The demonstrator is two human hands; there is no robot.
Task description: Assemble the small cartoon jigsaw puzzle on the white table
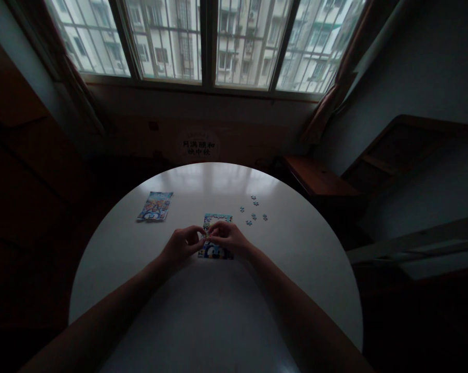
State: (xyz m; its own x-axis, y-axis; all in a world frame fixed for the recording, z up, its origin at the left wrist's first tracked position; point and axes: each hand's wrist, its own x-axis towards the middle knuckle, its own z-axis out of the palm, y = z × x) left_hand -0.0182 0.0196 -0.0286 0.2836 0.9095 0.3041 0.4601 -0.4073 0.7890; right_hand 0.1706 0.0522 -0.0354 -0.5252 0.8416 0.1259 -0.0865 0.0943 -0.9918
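A small colourful jigsaw puzzle (pixel 217 219) lies partly assembled in the middle of the round white table (pixel 218 311). My left hand (pixel 182 244) and my right hand (pixel 229 237) meet just above its near half, fingertips pinched together on a small puzzle piece (pixel 207 234). Both hands cover the puzzle's lower part. Several loose blue pieces (pixel 253 210) lie scattered to the right of the puzzle, beyond my right hand.
A colourful picture card or box lid (pixel 155 205) lies flat at the table's left. A window with bars (pixel 206 41) runs along the far wall. Dark wooden furniture (pixel 319 178) stands right of the table, and the room around is dim.
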